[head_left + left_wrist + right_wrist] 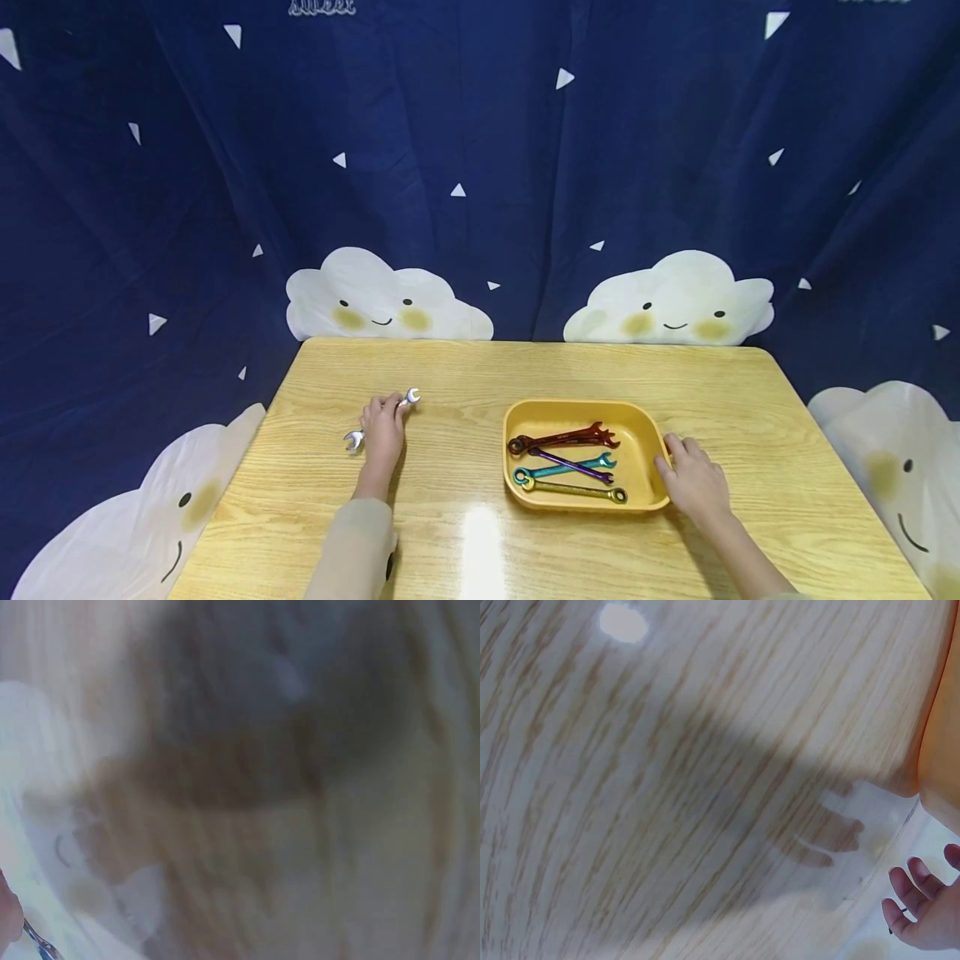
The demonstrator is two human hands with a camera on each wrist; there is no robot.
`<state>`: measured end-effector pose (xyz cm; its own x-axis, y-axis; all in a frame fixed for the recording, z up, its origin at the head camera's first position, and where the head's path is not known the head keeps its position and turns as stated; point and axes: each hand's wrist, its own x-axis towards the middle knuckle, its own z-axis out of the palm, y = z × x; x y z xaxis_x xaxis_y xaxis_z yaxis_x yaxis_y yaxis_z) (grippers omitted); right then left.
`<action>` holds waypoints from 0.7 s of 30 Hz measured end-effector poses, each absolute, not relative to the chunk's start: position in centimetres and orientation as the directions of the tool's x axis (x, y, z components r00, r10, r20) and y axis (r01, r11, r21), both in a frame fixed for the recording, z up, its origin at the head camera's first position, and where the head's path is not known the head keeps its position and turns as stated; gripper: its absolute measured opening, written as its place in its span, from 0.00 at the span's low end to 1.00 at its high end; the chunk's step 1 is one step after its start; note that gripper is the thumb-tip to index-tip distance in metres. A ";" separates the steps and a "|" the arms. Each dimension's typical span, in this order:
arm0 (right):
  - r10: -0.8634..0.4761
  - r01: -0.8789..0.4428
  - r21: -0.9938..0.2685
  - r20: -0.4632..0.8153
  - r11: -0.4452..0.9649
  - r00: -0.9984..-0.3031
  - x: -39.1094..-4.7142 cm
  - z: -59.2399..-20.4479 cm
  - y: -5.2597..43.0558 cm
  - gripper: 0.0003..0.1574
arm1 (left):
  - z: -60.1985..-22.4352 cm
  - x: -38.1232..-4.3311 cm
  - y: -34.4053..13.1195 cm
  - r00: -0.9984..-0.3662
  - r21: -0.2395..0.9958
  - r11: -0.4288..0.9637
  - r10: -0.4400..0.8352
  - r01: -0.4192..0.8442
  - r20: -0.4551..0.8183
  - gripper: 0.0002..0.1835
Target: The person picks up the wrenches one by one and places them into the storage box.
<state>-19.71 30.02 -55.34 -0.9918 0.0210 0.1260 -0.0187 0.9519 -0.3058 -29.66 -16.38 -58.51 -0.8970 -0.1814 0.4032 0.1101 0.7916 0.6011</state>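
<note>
On the left part of the table, my left hand grips a silver double open-ended wrench by its middle. Both of the wrench's ends stick out past the fingers. In the left wrist view only a bit of the hand and one wrench end show at the lower left corner. At the right end of a yellow plastic tray, my right hand holds the rim, thumb over the edge. The right wrist view has its loosely curved fingers below the tray's orange-looking wall.
Inside the tray lie several coloured wrenches: red ones, a teal one, a purple one and a gold one. The wooden table ends at a dark blue curtain with cloud prints.
</note>
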 end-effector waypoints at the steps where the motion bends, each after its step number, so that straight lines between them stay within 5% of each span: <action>1: 0.021 -0.019 -0.305 0.125 0.952 -0.992 -19.7 -55.4 30.0 0.26 | -58.4 -29.7 -16.2 -0.896 0.597 0.794 -0.174 0.118 0.408 0.10; 21: 0.025 -0.014 -0.313 0.119 0.950 -0.993 -19.9 -55.8 30.3 0.26 | -56.7 -30.2 -12.6 -0.875 0.524 0.810 -0.029 0.263 0.484 0.09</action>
